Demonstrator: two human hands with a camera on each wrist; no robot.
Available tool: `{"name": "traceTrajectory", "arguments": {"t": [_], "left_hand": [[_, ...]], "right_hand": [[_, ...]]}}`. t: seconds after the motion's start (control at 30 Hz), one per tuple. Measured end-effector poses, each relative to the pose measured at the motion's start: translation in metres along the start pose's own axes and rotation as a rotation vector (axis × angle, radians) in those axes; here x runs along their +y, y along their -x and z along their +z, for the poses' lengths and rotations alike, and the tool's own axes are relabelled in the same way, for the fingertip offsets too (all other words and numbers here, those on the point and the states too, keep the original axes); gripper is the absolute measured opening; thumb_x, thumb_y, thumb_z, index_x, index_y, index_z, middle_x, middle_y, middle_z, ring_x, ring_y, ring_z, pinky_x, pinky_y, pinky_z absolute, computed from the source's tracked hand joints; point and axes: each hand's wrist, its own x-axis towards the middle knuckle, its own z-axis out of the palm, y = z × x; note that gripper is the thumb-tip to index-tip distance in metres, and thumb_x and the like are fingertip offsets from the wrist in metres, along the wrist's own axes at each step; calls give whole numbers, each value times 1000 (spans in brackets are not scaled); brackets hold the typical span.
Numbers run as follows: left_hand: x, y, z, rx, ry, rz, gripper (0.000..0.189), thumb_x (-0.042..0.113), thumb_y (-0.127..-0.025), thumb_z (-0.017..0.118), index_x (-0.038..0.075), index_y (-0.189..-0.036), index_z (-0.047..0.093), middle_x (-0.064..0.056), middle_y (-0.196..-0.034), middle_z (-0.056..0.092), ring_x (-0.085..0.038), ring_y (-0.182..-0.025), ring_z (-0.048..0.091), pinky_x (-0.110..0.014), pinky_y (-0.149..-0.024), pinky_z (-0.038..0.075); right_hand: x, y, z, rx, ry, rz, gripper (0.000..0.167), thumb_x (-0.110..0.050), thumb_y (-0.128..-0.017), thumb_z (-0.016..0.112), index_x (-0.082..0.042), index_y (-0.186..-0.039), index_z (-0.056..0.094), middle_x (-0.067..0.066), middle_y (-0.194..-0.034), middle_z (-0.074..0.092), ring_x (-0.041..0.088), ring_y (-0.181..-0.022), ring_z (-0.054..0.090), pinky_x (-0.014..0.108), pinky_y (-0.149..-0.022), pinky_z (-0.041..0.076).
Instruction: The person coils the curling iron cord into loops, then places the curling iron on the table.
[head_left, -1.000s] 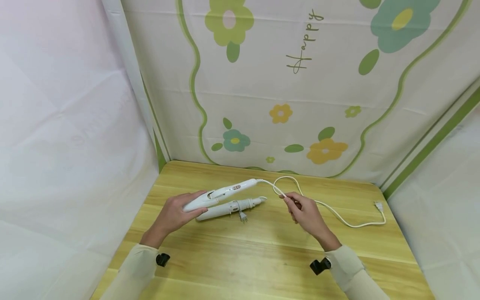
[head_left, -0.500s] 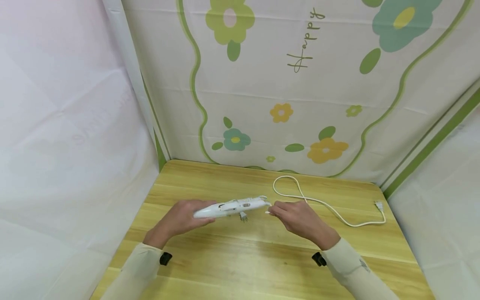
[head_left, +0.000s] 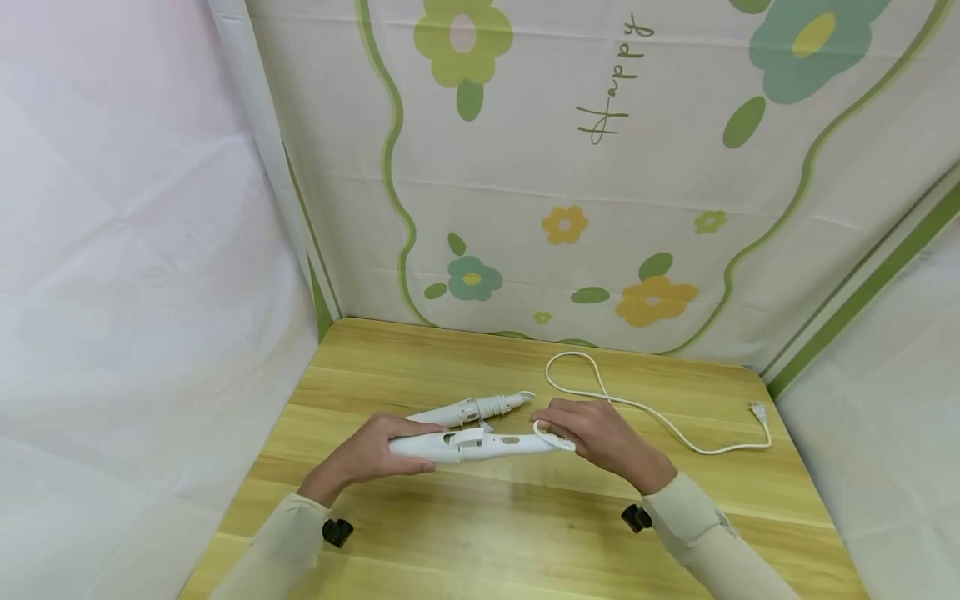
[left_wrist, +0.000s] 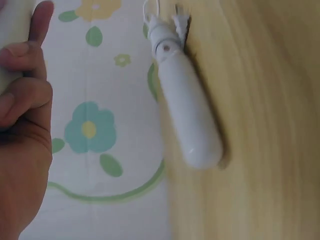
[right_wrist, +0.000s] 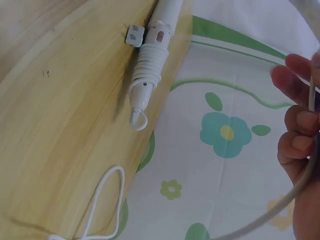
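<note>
My left hand [head_left: 367,457] grips the thick end of a white curling iron [head_left: 495,447], held level above the table. Its lever and a small button panel face up. My right hand [head_left: 603,435] pinches the cord [head_left: 552,435] close to the handle's end, where it bends back in a loop. In the right wrist view, the cord [right_wrist: 272,212] runs down from the curled fingers. Behind the held iron lies a second white curling iron [left_wrist: 190,110], its own cord [right_wrist: 150,65] wound round the handle and its plug [right_wrist: 135,36] sticking out at the side.
The rest of the held iron's cord [head_left: 652,406] trails in a loop over the wooden table [head_left: 480,533] to a plug [head_left: 759,412] near the right edge. A flower-printed cloth [head_left: 510,183] hangs behind the table, with pale cloth walls at both sides.
The held curling iron has come down and nearer the body, from behind the second one to in front of it. My right hand has moved left, bending the cord back at the handle.
</note>
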Motion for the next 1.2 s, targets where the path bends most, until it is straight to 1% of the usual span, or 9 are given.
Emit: {"name": "traceTrajectory", "arguments": {"t": [0.1, 0.2, 0.33, 0.4, 0.6, 0.77, 0.93, 1.1, 1.2], "left_hand": [[-5, -1, 10, 59, 109, -61, 48, 22, -92, 90, 13, -138, 77, -18, -129, 79, -8, -83, 66, -28, -68, 57], [-6, -4, 19, 124, 154, -114, 48, 21, -93, 89, 13, -138, 77, -22, -133, 76, -12, -83, 66, -28, -67, 56], [-3, -6, 23, 195, 167, -173, 50, 27, -93, 90, 18, -140, 76, -18, -140, 73, -16, -91, 69, -29, -69, 57], [0, -8, 24, 219, 142, -179, 50, 32, -92, 90, 22, -140, 76, -13, -139, 75, -17, -92, 70, -30, -70, 58], [9, -13, 26, 283, -52, -86, 50, 40, -92, 89, 30, -139, 77, -2, -126, 81, -9, -79, 68, -27, -63, 55], [10, -15, 27, 406, -241, 26, 48, 33, -91, 91, 26, -137, 78, -2, -119, 84, -6, -79, 70, -24, -63, 54], [10, -17, 27, 495, -446, 81, 53, 33, -89, 91, 21, -138, 77, -6, -113, 84, -13, -83, 76, -28, -66, 58], [6, -16, 25, 531, -574, 92, 54, 33, -88, 92, 16, -137, 77, -9, -107, 84, -16, -77, 75, -31, -63, 59], [3, -15, 25, 501, -623, 100, 55, 33, -87, 92, 17, -137, 77, -9, -106, 84, -15, -76, 73, -28, -61, 55]], "right_hand": [[-4, 2, 7, 54, -33, 61, 38, -30, -119, 44, -14, -123, 78, -5, -92, 74, 2, -68, 59, 22, -62, 51], [-10, 5, 17, 78, -24, 123, 42, -31, -119, 42, -12, -109, 78, -3, -89, 75, 0, -66, 58, 17, -59, 48], [-15, 7, 29, 88, 33, 142, 40, -28, -120, 44, -14, -92, 69, -6, -78, 70, -2, -58, 51, 12, -53, 41], [-16, 8, 31, 91, 72, 140, 39, -29, -120, 43, -14, -93, 67, -8, -75, 68, -2, -56, 51, 13, -52, 41], [-17, 7, 29, 88, 241, 128, 45, -36, -121, 37, -14, -93, 65, -10, -66, 55, -2, -51, 39, 17, -45, 34], [-18, 8, 27, 96, 255, 141, 46, -34, -121, 39, -7, -102, 71, -7, -72, 62, -1, -55, 41, 19, -45, 38], [-17, 13, 23, 131, 265, 157, 45, -33, -120, 41, -4, -110, 75, -5, -76, 67, 1, -55, 45, 22, -44, 40], [-15, 17, 17, 150, 319, 111, 42, -32, -120, 43, -7, -108, 75, -7, -72, 66, 2, -51, 43, 21, -40, 33], [-12, 18, 14, 153, 336, 74, 39, -30, -119, 46, -8, -106, 75, -4, -76, 72, 7, -54, 59, 26, -44, 47]]}}
